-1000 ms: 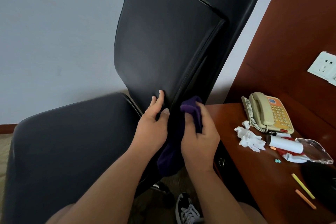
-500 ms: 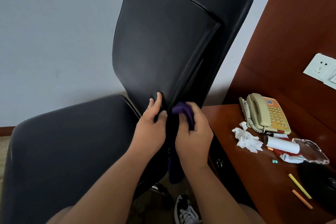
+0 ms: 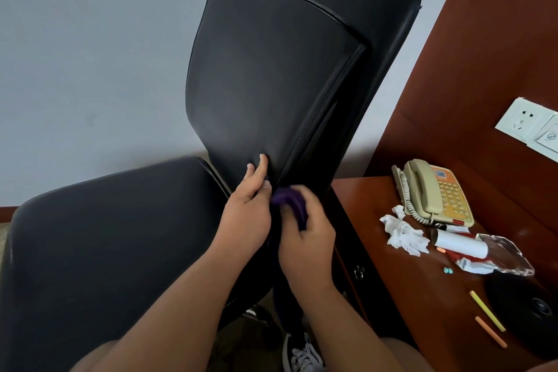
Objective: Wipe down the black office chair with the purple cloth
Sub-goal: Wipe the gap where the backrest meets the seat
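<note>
My right hand grips the bunched purple cloth against the lower right edge of the black office chair backrest, where the stitched seam runs down toward the seat. My left hand lies just left of it, fingers extended flat on the backrest, apparently bracing it. This looks like the side-seam wipe; next, I judge, the cloth must follow that seam under firm pressure, clear of the wooden desk at right
</note>
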Tool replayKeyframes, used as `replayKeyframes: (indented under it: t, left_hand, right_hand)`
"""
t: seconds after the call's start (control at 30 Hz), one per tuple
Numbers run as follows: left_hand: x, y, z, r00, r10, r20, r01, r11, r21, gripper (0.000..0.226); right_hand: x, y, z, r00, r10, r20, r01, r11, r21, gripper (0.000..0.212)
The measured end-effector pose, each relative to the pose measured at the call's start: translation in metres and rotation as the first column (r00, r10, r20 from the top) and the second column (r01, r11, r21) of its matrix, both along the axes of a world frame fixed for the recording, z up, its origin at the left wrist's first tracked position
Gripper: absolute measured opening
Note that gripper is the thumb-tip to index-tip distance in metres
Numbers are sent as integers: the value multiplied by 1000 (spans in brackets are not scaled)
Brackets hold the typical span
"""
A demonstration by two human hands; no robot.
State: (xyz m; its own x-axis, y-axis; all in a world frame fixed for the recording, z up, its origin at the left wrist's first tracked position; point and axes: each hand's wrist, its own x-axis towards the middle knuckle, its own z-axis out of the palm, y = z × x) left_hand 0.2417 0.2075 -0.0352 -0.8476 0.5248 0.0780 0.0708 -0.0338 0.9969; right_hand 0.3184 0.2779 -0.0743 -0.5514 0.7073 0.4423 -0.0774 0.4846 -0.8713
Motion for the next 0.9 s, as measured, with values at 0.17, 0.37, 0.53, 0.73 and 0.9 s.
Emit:
replayKeyframes:
  t: [0.17,0.37,0.53,0.73,0.9]
  left_hand:
    - [0,-1,3,999,6,45,-7,999,33,46]
    - [-3,0,-1,1000,-1,21,0,1000,21,47]
    - [-3,2,-2,1000,3,7,-4,1000,25,48]
    - [-2,2,-3,1000,1,9,-1,1000,17,55]
    - [-1,-1,-2,1000,7,-18,-6,1000,12,48]
  right_hand:
    - [-22,-2,79,960,-179,-215,130,965,-227,21]
    - [-28,5,92,956,-197,-219,181,979,-90,31]
    - [-14,3,45,992,-123,-4,123,986,112,35]
    - [8,9,8,978,-27,205,-20,975,222,33]
    - [14,20,65,982,-176,-68,188,949,252,34]
